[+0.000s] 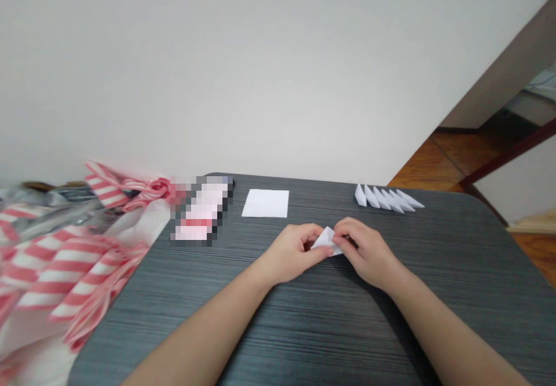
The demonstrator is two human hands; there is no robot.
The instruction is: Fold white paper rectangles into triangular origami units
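Folded paper triangle pinched between both hands, held over the desk.

The left hand and right hand grasp it; its apex points away from the wearer, long edge crosswise. Uneven pressure could skew the crease; a slackened pinch could drop it. Similar folded units are ranked beyond, near a white sheet.

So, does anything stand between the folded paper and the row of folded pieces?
Only the right hand, which holds the folded paper on that side. Past it, I see no object on the dark table before the row of folded pieces.
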